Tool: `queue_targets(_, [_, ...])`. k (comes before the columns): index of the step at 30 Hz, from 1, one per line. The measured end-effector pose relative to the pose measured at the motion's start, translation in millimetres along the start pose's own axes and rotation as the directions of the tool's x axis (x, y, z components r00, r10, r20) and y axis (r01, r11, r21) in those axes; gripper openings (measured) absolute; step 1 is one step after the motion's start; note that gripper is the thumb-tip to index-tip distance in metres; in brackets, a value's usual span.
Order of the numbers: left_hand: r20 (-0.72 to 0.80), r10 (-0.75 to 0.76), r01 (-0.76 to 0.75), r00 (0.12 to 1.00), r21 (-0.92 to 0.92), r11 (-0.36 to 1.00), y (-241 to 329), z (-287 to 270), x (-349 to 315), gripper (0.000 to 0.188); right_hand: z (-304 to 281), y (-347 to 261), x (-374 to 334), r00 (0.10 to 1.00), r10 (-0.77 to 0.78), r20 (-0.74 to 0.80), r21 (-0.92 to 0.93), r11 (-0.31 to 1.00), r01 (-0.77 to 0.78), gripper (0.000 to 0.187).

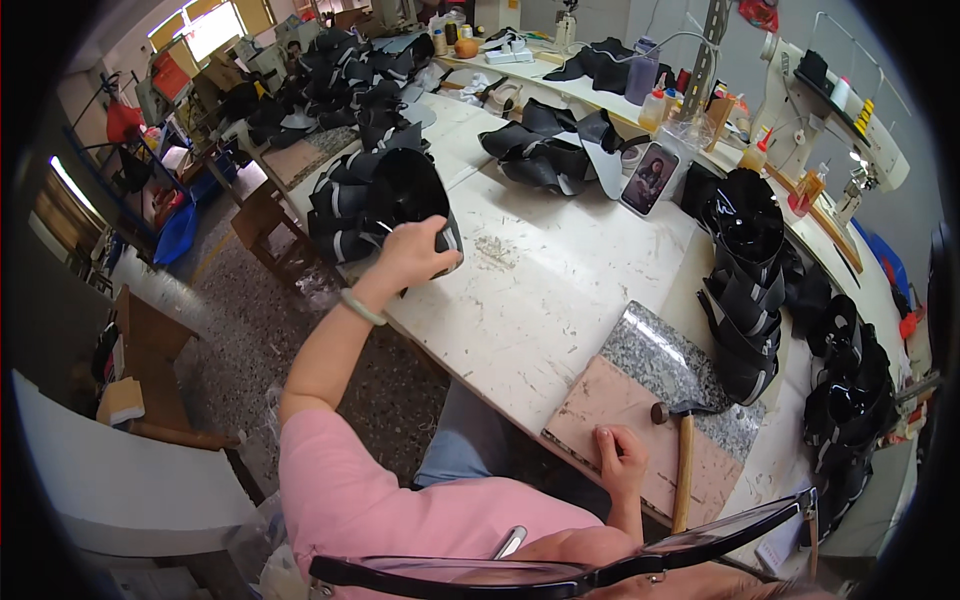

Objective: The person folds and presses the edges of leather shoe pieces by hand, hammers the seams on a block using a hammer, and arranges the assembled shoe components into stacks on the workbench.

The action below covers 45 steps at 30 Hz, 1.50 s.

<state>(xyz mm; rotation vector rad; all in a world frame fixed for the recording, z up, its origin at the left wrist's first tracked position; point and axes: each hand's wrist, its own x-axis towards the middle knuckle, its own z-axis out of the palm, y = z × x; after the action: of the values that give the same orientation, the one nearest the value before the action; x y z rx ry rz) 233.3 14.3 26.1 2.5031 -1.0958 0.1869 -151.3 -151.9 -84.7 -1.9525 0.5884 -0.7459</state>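
Observation:
My left hand (415, 252) reaches across to the left side of the white table and grips the near edge of a black shoe upper (428, 188). The upper has a grey strip and sits at the end of a row of similar uppers (345, 205), touching them. My right hand (622, 458) rests loosely curled on a pinkish board (590, 395), with nothing seen in it. Just right of it lies a hammer (685, 470), wooden handle toward me, its head over the grey speckled slab (665, 345).
More black uppers lie at the back middle (550, 150) and in a stack on the right (742, 290). A phone (650, 180) leans upright near them. Bottles (652, 108) line the back shelf, and a sewing machine (830, 110) stands at the right. A wooden stool (270, 235) is left of the table.

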Motion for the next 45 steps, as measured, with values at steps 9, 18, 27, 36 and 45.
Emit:
queue_targets(9, [-0.245, 0.340, -0.252, 0.908, 0.329, 0.910, -32.7, -107.5, 142.1, 0.052, 0.4, -0.2, -7.5, 0.999, -0.015, -0.040, -0.073, 0.997, 0.012, 0.006])
queue_targets(18, [-0.437, 0.096, 0.114, 0.894, 0.430, 0.896, -178.2, -29.6, 278.7, 0.035, 14.2, -4.3, 1.5, 0.982, 0.027, -0.184, -0.211, 0.975, -0.067, 0.007])
queue_targets(27, [-0.065, -0.517, 0.519, 0.853, 0.207, 0.830, -215.7, 36.3, 249.4, 0.037, 15.8, -9.8, 7.4, 0.979, 0.079, -0.188, -0.262, 0.957, -0.128, 0.009])
queue_targets(36, [0.143, -0.087, 0.033, 0.986, 0.346, 0.938, -187.6, 42.5, 239.4, 0.039, 12.9, 10.0, -8.8, 0.974, 0.092, -0.207, -0.217, 0.966, -0.137, 0.010])
queue_targets(45, [-0.262, 0.213, -0.108, 0.941, 0.363, 0.926, -115.5, 73.3, 277.2, 0.049, 12.4, -7.3, 0.4, 0.959, 0.201, -0.200, -0.216, 0.946, -0.244, 0.008])
